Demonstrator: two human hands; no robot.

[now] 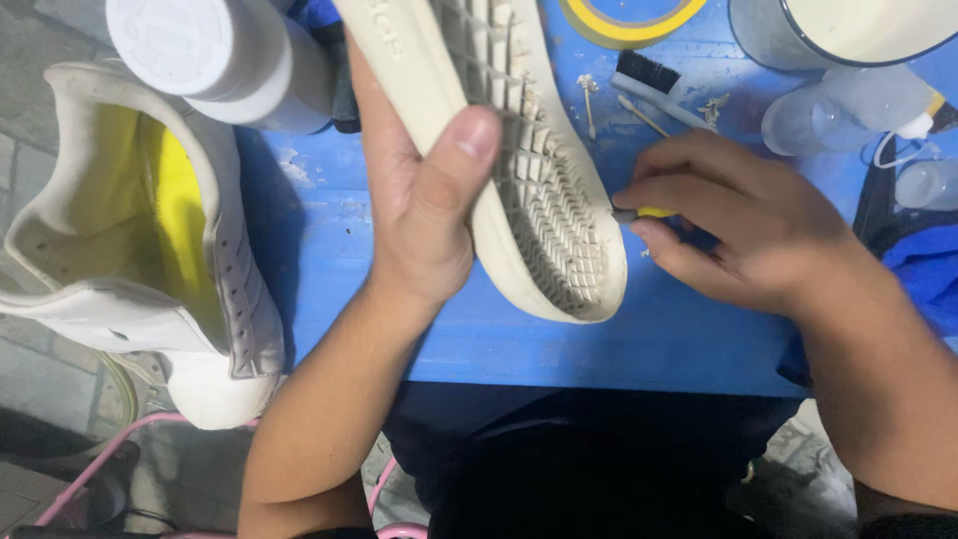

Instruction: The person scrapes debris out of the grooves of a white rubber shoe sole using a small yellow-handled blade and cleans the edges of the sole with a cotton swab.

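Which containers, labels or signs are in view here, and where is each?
White bottle: top left, round cap with raised marking.
Clear squeeze bottle: top right, lying down, white nozzle.
Second clear bottle: right edge, partly cut off.
White bucket: top right, dark rim.
No signs or screens.

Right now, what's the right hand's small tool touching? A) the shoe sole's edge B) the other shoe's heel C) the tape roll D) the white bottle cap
A: the right hand holds a small yellow tool whose tip meets the edge of the ridged sole, which the left hand grips sole-up over the blue table.
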